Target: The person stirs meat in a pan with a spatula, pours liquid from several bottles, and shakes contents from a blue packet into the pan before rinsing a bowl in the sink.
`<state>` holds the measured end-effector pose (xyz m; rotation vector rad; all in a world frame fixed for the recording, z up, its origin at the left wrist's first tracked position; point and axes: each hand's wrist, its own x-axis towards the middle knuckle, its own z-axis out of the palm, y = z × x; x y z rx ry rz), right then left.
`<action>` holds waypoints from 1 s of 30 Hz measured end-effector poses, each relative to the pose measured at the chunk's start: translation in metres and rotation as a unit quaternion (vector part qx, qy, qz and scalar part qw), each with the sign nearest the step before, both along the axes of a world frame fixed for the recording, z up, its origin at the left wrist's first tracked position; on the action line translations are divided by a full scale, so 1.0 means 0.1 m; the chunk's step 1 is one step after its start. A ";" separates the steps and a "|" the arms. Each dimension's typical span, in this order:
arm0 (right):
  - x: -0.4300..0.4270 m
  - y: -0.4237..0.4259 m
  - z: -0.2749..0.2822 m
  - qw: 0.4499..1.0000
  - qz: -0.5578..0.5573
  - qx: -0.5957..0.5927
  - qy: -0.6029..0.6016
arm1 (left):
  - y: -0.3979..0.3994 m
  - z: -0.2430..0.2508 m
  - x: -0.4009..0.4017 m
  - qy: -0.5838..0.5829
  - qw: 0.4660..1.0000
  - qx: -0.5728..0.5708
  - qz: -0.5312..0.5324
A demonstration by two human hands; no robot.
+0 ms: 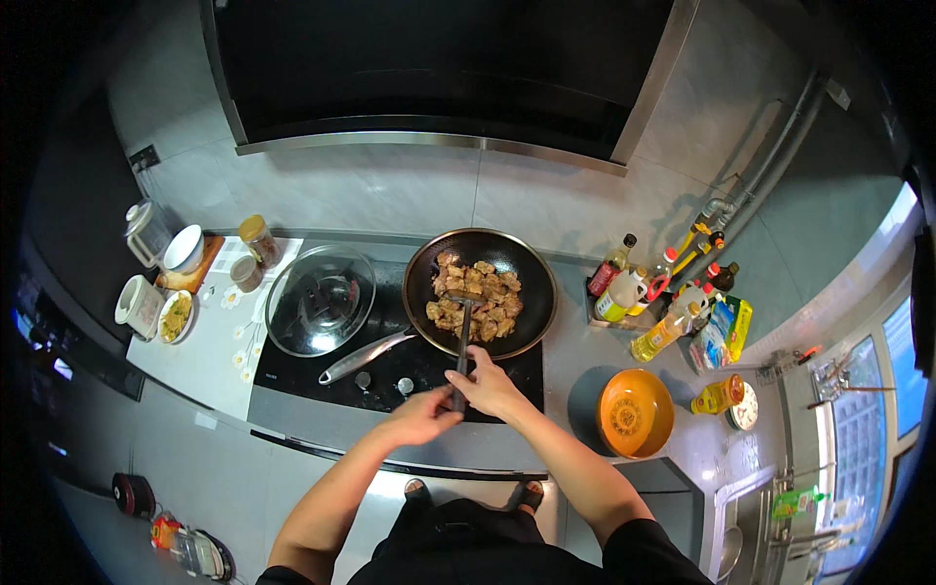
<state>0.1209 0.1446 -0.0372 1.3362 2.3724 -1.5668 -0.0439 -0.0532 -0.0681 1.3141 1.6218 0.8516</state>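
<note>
A dark wok (537,322) sits on the right side of the black cooktop (439,391). Browned chunks of meat (504,292) cover its base. The head of a long-handled spatula (466,329) rests among the pieces, its shaft rising over the near rim towards me. My right hand (488,387) grips the handle partway along, thumb on the left. Lower down, my left hand (423,418) has its fingers around the handle's end. The wok's metal handle (365,356) points left and towards me.
Left of the wok lies a glass lid (322,300). Jars (259,241), a white bowl (183,248) and a dish of food (175,317) stand farther left. To the right are bottles (620,296), an orange bowl (654,413) and a sink (731,541). A range hood (439,142) overhangs the back.
</note>
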 end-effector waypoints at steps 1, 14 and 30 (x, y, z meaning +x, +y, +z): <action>0.04 -0.06 0.04 0.999 0.028 0.033 0.015 | 0.00 -0.09 -0.05 -0.021 0.999 0.001 -0.045; 1.45 0.35 2.24 0.899 0.136 0.391 -0.143 | -0.14 0.23 -1.19 0.191 0.959 0.192 0.076; 1.34 0.83 1.80 0.846 0.128 0.484 -0.184 | -0.16 -0.02 -1.28 0.284 0.948 0.115 0.081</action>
